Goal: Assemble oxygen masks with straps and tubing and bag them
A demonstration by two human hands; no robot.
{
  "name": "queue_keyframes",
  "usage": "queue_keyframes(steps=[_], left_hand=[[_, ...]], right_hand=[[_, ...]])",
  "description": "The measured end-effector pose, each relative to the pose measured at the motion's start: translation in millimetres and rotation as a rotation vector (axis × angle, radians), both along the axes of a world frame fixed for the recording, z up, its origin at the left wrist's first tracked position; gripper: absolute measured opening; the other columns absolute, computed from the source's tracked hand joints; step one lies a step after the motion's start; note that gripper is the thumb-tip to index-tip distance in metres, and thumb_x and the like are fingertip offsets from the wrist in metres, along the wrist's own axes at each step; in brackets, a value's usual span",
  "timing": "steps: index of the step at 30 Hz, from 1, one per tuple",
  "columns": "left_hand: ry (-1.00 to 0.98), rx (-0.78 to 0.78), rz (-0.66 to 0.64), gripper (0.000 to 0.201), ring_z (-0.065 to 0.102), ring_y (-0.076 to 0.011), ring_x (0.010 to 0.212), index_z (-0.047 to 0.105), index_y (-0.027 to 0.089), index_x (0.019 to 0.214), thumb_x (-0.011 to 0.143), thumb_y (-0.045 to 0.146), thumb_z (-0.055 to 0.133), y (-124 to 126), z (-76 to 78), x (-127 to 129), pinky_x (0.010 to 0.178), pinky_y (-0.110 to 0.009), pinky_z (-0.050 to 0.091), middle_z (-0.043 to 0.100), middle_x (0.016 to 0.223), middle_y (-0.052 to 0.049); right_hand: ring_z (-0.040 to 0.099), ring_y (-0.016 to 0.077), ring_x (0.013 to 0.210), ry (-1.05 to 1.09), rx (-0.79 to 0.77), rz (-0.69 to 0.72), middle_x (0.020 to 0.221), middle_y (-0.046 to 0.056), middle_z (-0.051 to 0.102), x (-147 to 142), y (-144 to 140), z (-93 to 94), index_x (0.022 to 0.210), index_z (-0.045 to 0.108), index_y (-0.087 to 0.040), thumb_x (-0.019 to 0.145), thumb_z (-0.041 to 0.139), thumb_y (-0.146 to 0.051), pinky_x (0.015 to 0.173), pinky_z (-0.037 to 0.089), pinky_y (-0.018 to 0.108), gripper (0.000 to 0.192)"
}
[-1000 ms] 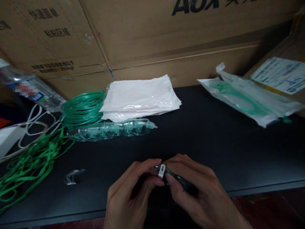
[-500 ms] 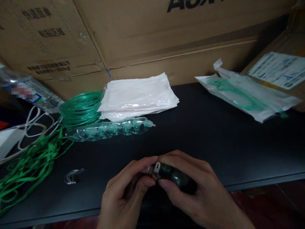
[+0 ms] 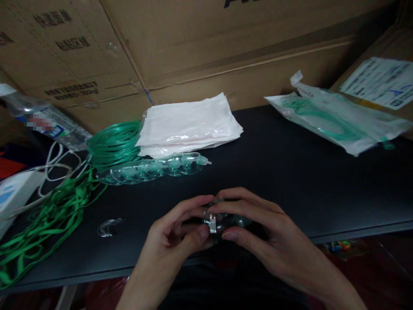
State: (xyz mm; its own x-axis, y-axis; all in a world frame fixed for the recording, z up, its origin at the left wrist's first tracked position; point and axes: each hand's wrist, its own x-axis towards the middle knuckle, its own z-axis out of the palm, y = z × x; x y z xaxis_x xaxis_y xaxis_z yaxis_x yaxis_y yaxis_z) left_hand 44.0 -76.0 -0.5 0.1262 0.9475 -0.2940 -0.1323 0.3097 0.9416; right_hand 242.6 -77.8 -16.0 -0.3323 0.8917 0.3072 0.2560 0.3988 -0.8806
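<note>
Between my two hands, over the table's front edge, is a clear greenish plastic mask (image 3: 241, 221), mostly covered by fingers. A small silver metal strip (image 3: 213, 224) sits on its left end. My left hand (image 3: 171, 230) grips that end, its thumb beside the strip and its fingers curled behind. My right hand (image 3: 267, 224) wraps around the other side, with fingers over the top and thumb below. Several similar clear masks (image 3: 155, 170) lie nested in a row behind my hands. A little bunch of thin, shiny curved strips (image 3: 109, 227) rests to the left.
White packets (image 3: 187, 125) are stacked behind the masks, beside coiled green tubing (image 3: 114, 144). Green elastic straps (image 3: 64, 211), white cords (image 3: 48, 172) and a plastic bottle (image 3: 48, 120) are at left. A bagged tubing set (image 3: 335, 118) lies at right. Cardboard boxes (image 3: 193, 47) stand behind.
The mask has turned in my hands, so the metal strip faces me more directly. My right thumb has come away from the strip. The view has shifted slightly.
</note>
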Motion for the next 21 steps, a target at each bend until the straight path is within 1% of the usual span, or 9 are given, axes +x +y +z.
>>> queue_keyframes(steps=[3, 5, 7, 9, 13, 15, 18, 21], left_hand=[[0.012, -0.017, 0.021, 0.038, 0.076, -0.0167, 0.074, 0.081, 0.025, 0.109, 0.072, 0.028, 0.090, -2, 4.6, 2, 0.063, -0.020, 0.063, 0.079, 0.094, -0.004], [0.027, -0.020, 0.012, 0.041, 0.076, -0.0172, 0.073, 0.081, 0.024, 0.109, 0.070, 0.029, 0.091, -2, 3.2, 1, 0.064, -0.021, 0.064, 0.079, 0.092, -0.004], [0.048, -0.001, 0.008, 0.042, 0.077, -0.0186, 0.076, 0.080, 0.025, 0.110, 0.070, 0.028, 0.091, -1, -0.8, -1, 0.066, -0.023, 0.065, 0.080, 0.090, -0.003], [0.076, 0.045, 0.002, 0.041, 0.077, -0.0197, 0.078, 0.079, 0.024, 0.111, 0.071, 0.027, 0.090, 1, -5.8, -3, 0.067, -0.024, 0.065, 0.080, 0.089, -0.003], [0.160, 0.203, 0.000, 0.039, 0.079, -0.0204, 0.077, 0.079, 0.023, 0.109, 0.072, 0.020, 0.086, 2, -13.0, -2, 0.068, -0.023, 0.065, 0.081, 0.084, -0.002], [0.201, 0.241, 0.041, 0.036, 0.079, -0.0202, 0.077, 0.079, 0.023, 0.107, 0.072, 0.018, 0.084, 1, -12.7, 1, 0.072, -0.024, 0.065, 0.081, 0.082, -0.001], [0.237, 0.227, 0.111, 0.029, 0.079, -0.0189, 0.077, 0.078, 0.022, 0.102, 0.074, 0.017, 0.081, -3, -7.9, 8, 0.077, -0.025, 0.065, 0.080, 0.081, 0.000], [0.223, 0.212, 0.155, 0.023, 0.079, -0.0161, 0.075, 0.076, 0.023, 0.095, 0.075, 0.013, 0.079, -6, -2.9, 13, 0.073, -0.021, 0.064, 0.080, 0.081, 0.002]], right_hand=[[0.066, 0.0186, 0.125, 0.020, -0.005, -0.010, 0.130, 0.001, 0.072, 0, 1, -0.1, 0.127, 0.070, -0.035, 0.098, 0.070, -0.023, 0.106, 0.053, 0.029, 0.032], [0.068, 0.0204, 0.123, 0.040, -0.002, -0.035, 0.129, 0.003, 0.074, -2, 1, -0.4, 0.124, 0.071, -0.033, 0.096, 0.072, -0.025, 0.105, 0.054, 0.032, 0.029], [0.069, 0.0206, 0.121, 0.038, 0.004, -0.063, 0.129, 0.004, 0.074, -3, 2, -0.7, 0.123, 0.071, -0.029, 0.094, 0.073, -0.022, 0.105, 0.055, 0.033, 0.030], [0.069, 0.0197, 0.120, 0.022, 0.019, -0.081, 0.129, 0.004, 0.073, -5, 1, -1.0, 0.122, 0.071, -0.027, 0.090, 0.075, -0.017, 0.105, 0.054, 0.031, 0.034], [0.070, 0.0181, 0.117, 0.026, 0.053, -0.081, 0.125, 0.004, 0.073, -7, 0, -2.8, 0.120, 0.071, -0.025, 0.085, 0.075, -0.009, 0.103, 0.054, 0.028, 0.039], [0.071, 0.0174, 0.114, 0.045, 0.068, -0.081, 0.121, 0.003, 0.075, -7, 1, -4.3, 0.118, 0.072, -0.025, 0.085, 0.073, -0.006, 0.101, 0.055, 0.028, 0.038], [0.072, 0.0172, 0.109, 0.080, 0.101, -0.079, 0.115, 0.003, 0.076, -9, 2, -5.9, 0.116, 0.073, -0.026, 0.087, 0.071, -0.005, 0.096, 0.057, 0.027, 0.036], [0.073, 0.0169, 0.102, 0.103, 0.142, -0.091, 0.108, 0.004, 0.076, -10, 2, -5.7, 0.110, 0.075, -0.023, 0.086, 0.071, -0.003, 0.090, 0.058, 0.026, 0.031]])
